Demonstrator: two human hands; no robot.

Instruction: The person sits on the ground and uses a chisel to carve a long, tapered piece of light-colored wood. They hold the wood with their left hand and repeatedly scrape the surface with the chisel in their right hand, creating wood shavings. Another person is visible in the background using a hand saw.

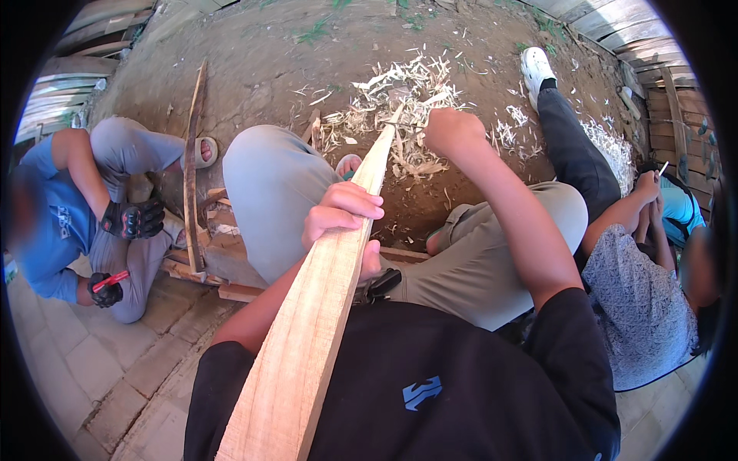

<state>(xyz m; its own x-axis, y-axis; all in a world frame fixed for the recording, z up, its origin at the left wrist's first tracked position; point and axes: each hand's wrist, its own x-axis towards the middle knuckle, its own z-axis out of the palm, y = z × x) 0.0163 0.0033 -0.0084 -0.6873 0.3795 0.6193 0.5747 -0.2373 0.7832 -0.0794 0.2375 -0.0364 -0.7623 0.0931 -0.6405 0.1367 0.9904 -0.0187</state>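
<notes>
While I sit with both knees raised, my left hand is wrapped around the long wooden plank, fingers curled over its top face and thumb under the right edge, clamped firmly. That plank runs from 6 o'clock up toward 12 o'clock, its narrow tip ending among the wood shavings on the dirt. My right hand is closed in a fist at the plank's tip, at 1 o'clock from the left hand; what it pinches I cannot tell. At 9 o'clock a person in black gloves sits beside a thin curved stick. At 3 o'clock another person crouches.
</notes>
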